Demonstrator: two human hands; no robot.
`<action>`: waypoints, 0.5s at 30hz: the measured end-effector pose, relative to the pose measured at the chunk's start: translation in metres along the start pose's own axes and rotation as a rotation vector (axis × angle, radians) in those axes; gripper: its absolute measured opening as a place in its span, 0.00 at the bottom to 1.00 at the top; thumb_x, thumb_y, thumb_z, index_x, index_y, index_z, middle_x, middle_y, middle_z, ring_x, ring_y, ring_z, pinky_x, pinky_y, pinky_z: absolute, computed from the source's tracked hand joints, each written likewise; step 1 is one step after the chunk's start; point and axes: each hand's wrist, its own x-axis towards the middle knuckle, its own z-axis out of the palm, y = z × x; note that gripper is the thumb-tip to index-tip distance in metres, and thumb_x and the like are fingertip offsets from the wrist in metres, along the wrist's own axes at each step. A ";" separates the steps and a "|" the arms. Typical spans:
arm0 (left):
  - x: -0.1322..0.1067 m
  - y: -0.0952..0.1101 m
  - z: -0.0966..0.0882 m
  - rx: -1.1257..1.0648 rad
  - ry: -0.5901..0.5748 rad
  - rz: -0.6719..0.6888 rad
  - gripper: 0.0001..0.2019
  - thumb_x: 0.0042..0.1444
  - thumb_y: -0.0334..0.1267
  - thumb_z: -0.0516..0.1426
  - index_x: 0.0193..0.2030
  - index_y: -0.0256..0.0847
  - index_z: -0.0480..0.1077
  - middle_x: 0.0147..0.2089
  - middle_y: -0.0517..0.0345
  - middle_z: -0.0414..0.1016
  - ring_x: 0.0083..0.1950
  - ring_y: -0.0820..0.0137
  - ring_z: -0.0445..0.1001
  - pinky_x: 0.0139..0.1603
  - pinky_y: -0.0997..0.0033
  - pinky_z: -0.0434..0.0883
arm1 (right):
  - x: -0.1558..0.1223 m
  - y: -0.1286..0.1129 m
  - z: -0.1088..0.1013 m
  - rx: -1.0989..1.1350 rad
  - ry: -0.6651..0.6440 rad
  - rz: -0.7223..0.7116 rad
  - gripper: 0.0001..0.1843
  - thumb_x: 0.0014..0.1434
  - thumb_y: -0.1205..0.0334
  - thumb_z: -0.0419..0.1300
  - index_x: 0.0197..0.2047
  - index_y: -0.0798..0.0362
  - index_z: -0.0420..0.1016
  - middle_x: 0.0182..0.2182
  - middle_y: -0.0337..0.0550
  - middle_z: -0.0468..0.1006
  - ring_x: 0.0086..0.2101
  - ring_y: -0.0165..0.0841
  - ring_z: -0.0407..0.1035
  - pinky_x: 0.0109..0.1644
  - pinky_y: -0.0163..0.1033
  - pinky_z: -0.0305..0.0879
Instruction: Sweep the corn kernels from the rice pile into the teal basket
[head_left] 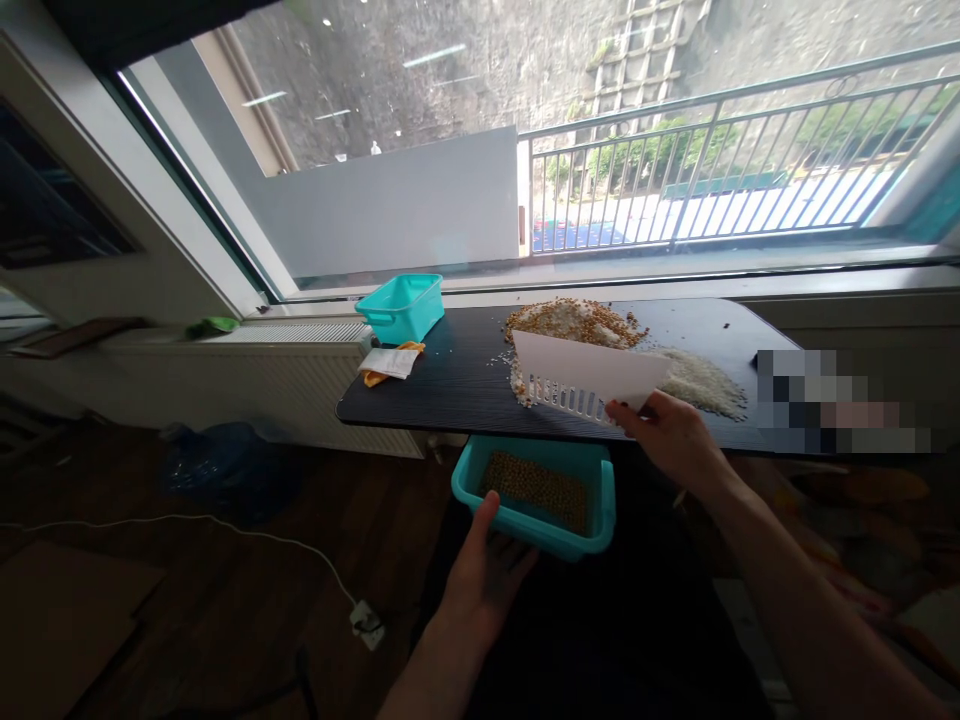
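My left hand (486, 565) supports a teal plastic bin (456, 487) just below the table's front edge, thumb at its rim and fingers beneath. A layer of small brownish beans or grains (534, 488) covers its bottom. My right hand (679, 435) grips the right end of a white slotted panel (592, 372), which stands tilted at the table's front edge with its row of slots downward. Behind the panel lies a mixed pile of yellow-brown and white grains (574, 318), partly hidden. A pile of white rice-like grains (701, 380) spreads to the right of it.
A second teal bin (405, 310) stands at the back left of the dark table (442, 385). White paper on a yellow-orange cloth (388, 366) lies before it. On the floor are a large blue bottle (225, 465) and a power strip (367, 624) with a white cord.
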 end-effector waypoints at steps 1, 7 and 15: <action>0.000 0.000 0.000 0.000 0.001 0.001 0.25 0.59 0.49 0.58 0.58 0.37 0.66 0.57 0.44 0.73 0.54 0.58 0.74 0.54 0.60 0.73 | 0.000 0.001 0.001 -0.003 -0.009 -0.007 0.15 0.52 0.48 0.59 0.27 0.52 0.75 0.22 0.39 0.77 0.23 0.31 0.68 0.28 0.36 0.62; 0.001 0.000 0.001 0.004 -0.001 0.001 0.24 0.60 0.49 0.57 0.58 0.36 0.66 0.55 0.44 0.74 0.51 0.60 0.76 0.52 0.62 0.73 | -0.003 0.002 -0.003 0.041 -0.004 -0.018 0.16 0.52 0.47 0.60 0.28 0.52 0.76 0.23 0.40 0.78 0.24 0.31 0.69 0.29 0.36 0.64; 0.002 0.002 -0.002 0.015 -0.005 -0.008 0.24 0.59 0.50 0.58 0.56 0.36 0.68 0.56 0.44 0.73 0.53 0.59 0.75 0.53 0.62 0.73 | -0.004 -0.003 0.013 0.099 -0.105 -0.017 0.16 0.52 0.48 0.60 0.32 0.52 0.78 0.25 0.40 0.80 0.25 0.32 0.70 0.29 0.36 0.66</action>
